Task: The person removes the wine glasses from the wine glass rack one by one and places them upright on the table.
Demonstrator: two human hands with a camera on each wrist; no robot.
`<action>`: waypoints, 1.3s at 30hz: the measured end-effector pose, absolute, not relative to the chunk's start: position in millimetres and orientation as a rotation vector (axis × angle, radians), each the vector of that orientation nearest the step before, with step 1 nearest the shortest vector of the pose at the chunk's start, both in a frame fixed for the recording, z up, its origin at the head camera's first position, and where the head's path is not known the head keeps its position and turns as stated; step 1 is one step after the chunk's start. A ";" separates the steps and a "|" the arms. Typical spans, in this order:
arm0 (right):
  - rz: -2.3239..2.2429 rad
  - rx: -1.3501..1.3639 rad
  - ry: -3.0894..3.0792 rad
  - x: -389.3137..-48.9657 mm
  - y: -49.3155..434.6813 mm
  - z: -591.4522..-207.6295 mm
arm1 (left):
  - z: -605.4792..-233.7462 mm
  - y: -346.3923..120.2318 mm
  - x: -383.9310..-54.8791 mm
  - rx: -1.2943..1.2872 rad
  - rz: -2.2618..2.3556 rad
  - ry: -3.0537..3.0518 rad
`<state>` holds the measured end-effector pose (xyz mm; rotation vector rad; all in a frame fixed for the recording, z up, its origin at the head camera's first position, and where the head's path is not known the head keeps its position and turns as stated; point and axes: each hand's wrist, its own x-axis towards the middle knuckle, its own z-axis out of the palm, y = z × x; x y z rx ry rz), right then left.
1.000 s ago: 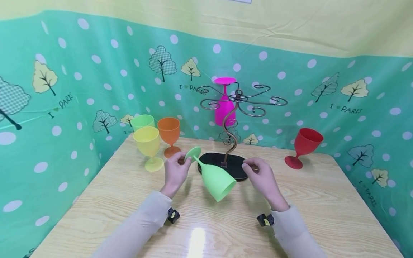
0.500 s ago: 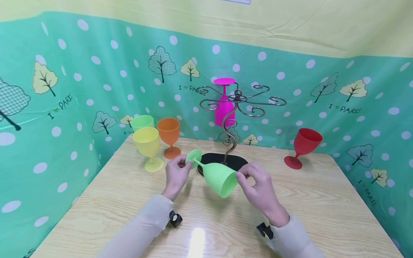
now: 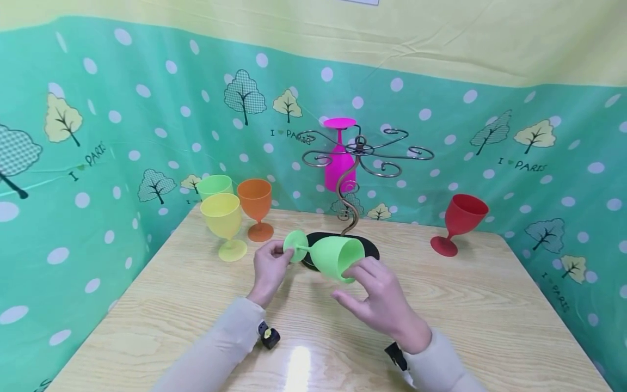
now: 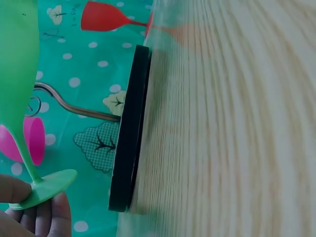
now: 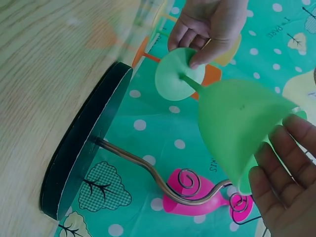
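Observation:
Over the black base of a metal stemware rack (image 3: 352, 209), a light green goblet (image 3: 325, 257) lies on its side in the air, mouth to the right. My left hand (image 3: 269, 275) pinches the edge of its round foot between thumb and fingers, as the left wrist view also shows. My right hand (image 3: 387, 298) is at the mouth, its fingers (image 5: 277, 170) fairly straight along the rim and the thumb held apart from the bowl. Upside down on one rack arm hangs a magenta goblet (image 3: 339, 169).
On the table's back left stand a yellow goblet (image 3: 222, 215), an orange goblet (image 3: 256, 198) and another green goblet (image 3: 214, 185), partly hidden. A red goblet (image 3: 463, 215) stands at the back right. Patterned cloth (image 3: 431, 130) hangs behind the wooden table (image 3: 235, 316).
The green goblet has swung from mouth-down tilt to nearly level, its foot still in my left hand. My right hand has come leftward from beside the rack base to the rim, its thumb spreading away.

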<state>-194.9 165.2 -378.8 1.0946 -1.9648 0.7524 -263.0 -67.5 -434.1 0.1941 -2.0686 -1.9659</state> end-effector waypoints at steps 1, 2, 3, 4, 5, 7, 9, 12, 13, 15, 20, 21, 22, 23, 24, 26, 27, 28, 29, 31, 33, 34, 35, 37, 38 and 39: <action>0.732 1.095 -1.970 -194.7 164.9 -379.2 | -434.4 -66.9 -263.1 0.197 -1.979 -2.064; 0.714 1.097 -1.974 -194.6 164.6 -379.7 | -434.7 -66.3 -263.2 0.199 -1.987 -2.063; 0.694 1.096 -1.977 -194.6 164.5 -380.1 | -435.1 -65.7 -263.1 0.202 -1.998 -2.063; 0.676 1.095 -1.979 -194.9 164.4 -380.5 | -435.4 -65.2 -263.0 0.203 -2.009 -2.061; 0.661 1.092 -1.985 -195.0 164.2 -380.9 | -435.7 -64.7 -262.7 0.206 -2.021 -2.060; 0.639 1.086 -1.994 -195.4 163.9 -381.9 | -436.4 -63.6 -261.9 0.211 -2.039 -2.063; 0.624 1.072 -2.005 -195.8 163.7 -382.8 | -437.2 -62.6 -261.0 0.215 -2.053 -2.067; 0.623 1.053 -2.009 -196.0 163.5 -383.4 | -438.3 -60.7 -260.0 0.218 -2.057 -2.078; 0.624 1.046 -2.005 -196.1 163.5 -383.2 | -438.7 -59.9 -259.7 0.212 -2.056 -2.080; 0.631 1.032 -1.986 -196.3 163.5 -382.5 | -439.3 -58.1 -259.2 0.204 -2.048 -2.087; 0.648 1.007 -1.935 -196.7 164.0 -379.0 | -440.4 -53.4 -258.1 0.170 -2.022 -2.105; 0.651 1.002 -1.927 -196.8 164.3 -378.0 | -440.5 -52.6 -257.9 0.162 -2.016 -2.114; 0.657 0.997 -1.921 -196.7 164.7 -376.9 | -440.8 -52.0 -257.5 0.147 -2.005 -2.127; 0.661 0.992 -1.917 -196.6 165.3 -375.8 | -441.4 -51.7 -257.4 0.134 -1.993 -2.143; 0.663 0.986 -1.917 -196.4 166.0 -374.8 | -441.8 -51.4 -257.1 0.118 -1.977 -2.160; 0.669 0.975 -1.916 -195.5 168.0 -372.8 | -442.2 -50.9 -256.7 0.084 -1.953 -2.184; 0.672 0.968 -1.918 -194.8 169.4 -371.7 | -442.0 -50.7 -256.5 0.065 -1.936 -2.195; 0.673 0.961 -1.922 -193.9 170.9 -370.7 | -441.6 -50.8 -256.3 0.048 -1.925 -2.201; 0.672 0.957 -1.926 -193.0 172.7 -369.6 | -441.3 -51.0 -256.6 0.037 -1.921 -2.205; 0.667 0.947 -1.931 -191.2 176.7 -367.0 | -440.3 -51.2 -258.0 0.024 -1.917 -2.206; 0.653 0.942 -1.938 -189.5 181.0 -363.7 | -440.6 -52.0 -261.3 0.029 -1.940 -2.193; 0.644 0.941 -1.941 -188.7 183.4 -362.0 | -441.0 -52.4 -263.5 0.041 -1.956 -2.184; 0.635 0.942 -1.942 -188.1 185.8 -360.1 | -441.5 -52.7 -266.2 0.058 -1.974 -2.175; 0.610 0.941 -1.948 -186.7 190.8 -356.2 | -442.6 -53.2 -272.2 0.100 -2.018 -2.151; 0.596 0.942 -1.950 -186.1 193.4 -354.3 | -442.8 -53.4 -275.1 0.126 -2.045 -2.140; 0.582 0.944 -1.953 -185.5 196.1 -352.3 | -442.6 -53.7 -277.6 0.153 -2.068 -2.136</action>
